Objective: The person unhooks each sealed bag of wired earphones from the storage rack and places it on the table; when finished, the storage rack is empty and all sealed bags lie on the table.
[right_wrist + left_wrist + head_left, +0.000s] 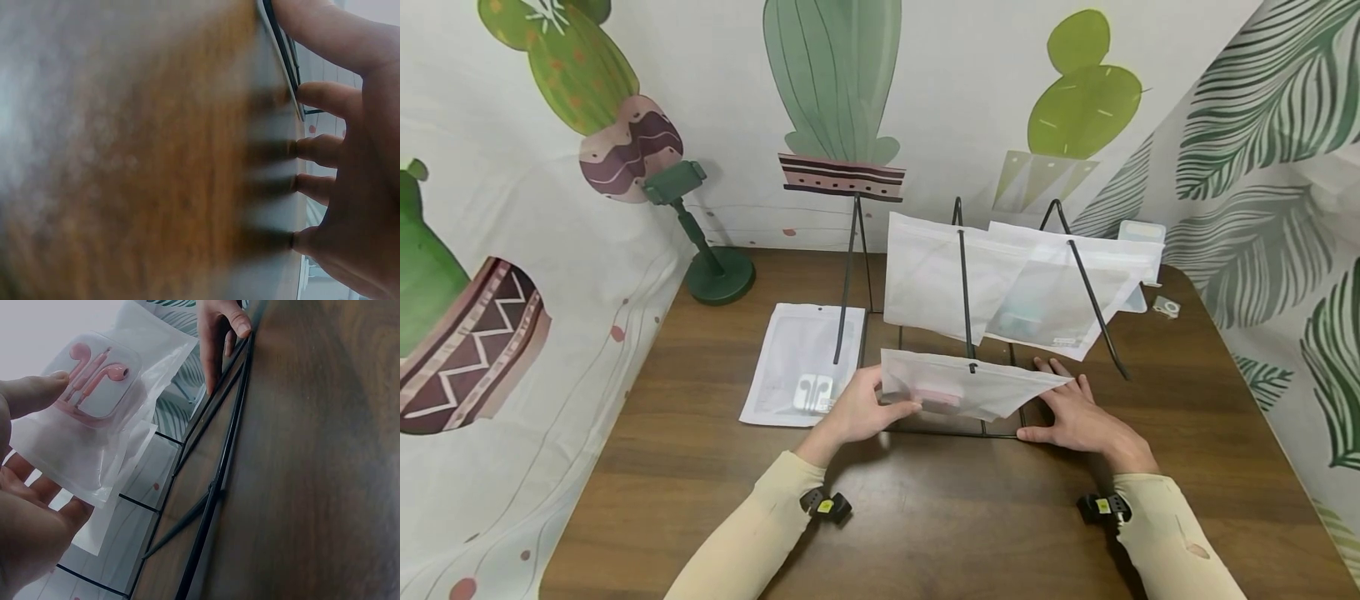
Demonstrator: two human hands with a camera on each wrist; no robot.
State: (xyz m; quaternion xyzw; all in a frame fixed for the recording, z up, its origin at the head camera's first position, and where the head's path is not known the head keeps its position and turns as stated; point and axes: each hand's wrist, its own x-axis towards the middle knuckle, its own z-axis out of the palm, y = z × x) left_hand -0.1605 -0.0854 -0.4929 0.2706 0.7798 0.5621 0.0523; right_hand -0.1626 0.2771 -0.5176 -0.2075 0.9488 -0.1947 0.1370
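A translucent white zip pouch (992,387) hangs by its hole at the front of a black wire rack (951,434). Through its film show pink earphones (94,372) in a clear case. My left hand (857,412) pinches the pouch's left end, thumb over the front and fingers behind. At the rack's right side, my right hand (1078,421) rests with spread fingers, fingertips down on the table (187,156) and thumb at the base wire's front corner. Two more pouches, a left one (925,271) and a right one (1037,312), hang farther back on the rack.
Left of the rack lies a flat pouch (786,350) with white earphones inside. A green stand (718,275) is at the back left. Behind the right pouch stands a pale blue and white object (1142,231), with a small item (1166,307) beside it.
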